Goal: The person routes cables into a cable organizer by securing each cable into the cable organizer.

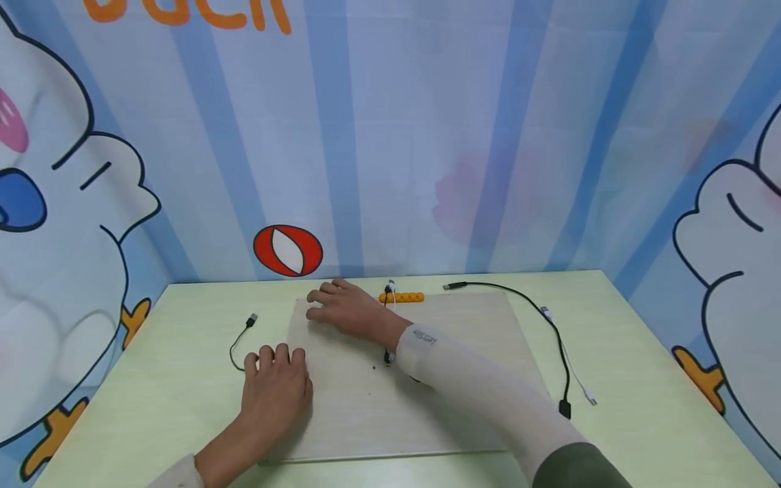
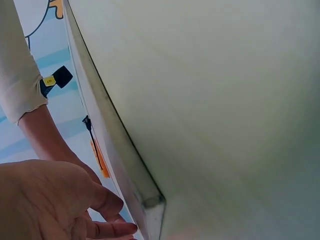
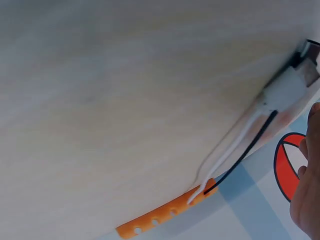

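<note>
My left hand (image 1: 277, 386) is at the left edge of a pale board (image 1: 451, 413), its fingers loosely bent. A short black USB cable (image 1: 232, 351) runs up to its fingertips; whether they touch is hidden. In the left wrist view, thumb and fingers lie beside the board's edge with nothing visible between them. Reaching across the board, my right hand (image 1: 350, 310) has loosely bent fingers over its far left corner, and I see nothing in it. Beside that wrist is an orange cable holder (image 1: 410, 297), with a white cable (image 3: 232, 145) and a black cable (image 3: 245, 152) seated in its end.
Right of the board, a thick black cable (image 1: 552, 325) curves along the table (image 1: 647, 379), and a thin white cable (image 1: 573, 371) lies next to it. Behind the table hangs a blue striped curtain (image 1: 403, 135) with cartoon figures.
</note>
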The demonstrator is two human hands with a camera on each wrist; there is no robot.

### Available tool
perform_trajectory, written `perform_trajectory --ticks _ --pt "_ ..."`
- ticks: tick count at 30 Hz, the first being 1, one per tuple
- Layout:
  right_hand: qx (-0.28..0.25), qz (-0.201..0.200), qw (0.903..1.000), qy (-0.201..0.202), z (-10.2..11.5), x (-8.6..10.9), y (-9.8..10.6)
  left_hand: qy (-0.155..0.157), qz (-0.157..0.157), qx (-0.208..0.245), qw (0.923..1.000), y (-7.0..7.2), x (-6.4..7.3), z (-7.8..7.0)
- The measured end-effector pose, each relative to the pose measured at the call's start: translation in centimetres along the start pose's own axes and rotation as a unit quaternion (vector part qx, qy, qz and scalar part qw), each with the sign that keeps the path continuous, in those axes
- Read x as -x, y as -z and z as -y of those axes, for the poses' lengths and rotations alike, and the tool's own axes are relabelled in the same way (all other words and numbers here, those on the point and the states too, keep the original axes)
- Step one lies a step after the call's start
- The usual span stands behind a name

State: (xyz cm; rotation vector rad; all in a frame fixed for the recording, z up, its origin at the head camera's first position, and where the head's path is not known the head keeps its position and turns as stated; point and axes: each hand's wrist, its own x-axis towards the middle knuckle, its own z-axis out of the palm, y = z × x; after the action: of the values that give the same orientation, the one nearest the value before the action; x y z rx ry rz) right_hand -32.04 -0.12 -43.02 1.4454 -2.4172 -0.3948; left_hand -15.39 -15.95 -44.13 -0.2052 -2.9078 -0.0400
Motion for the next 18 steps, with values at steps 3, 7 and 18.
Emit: perform_trajectory --ticks 3,7,18 --pt "0.005 0.006 1.0000 0.002 0.2 -0.3 0.4 0.002 0.000 0.005 1.0000 0.0 0.1 0.3" --pt "0.011 0.015 0.9998 0.001 0.7 -1.0 1.0 0.005 0.002 0.003 1.0000 0.1 -0.1 0.6" --pt "0.020 0.015 0.9996 0.012 1.8 -2.9 1.8 0.013 0.014 -0.015 0.9997 0.0 -0.1 1.4"
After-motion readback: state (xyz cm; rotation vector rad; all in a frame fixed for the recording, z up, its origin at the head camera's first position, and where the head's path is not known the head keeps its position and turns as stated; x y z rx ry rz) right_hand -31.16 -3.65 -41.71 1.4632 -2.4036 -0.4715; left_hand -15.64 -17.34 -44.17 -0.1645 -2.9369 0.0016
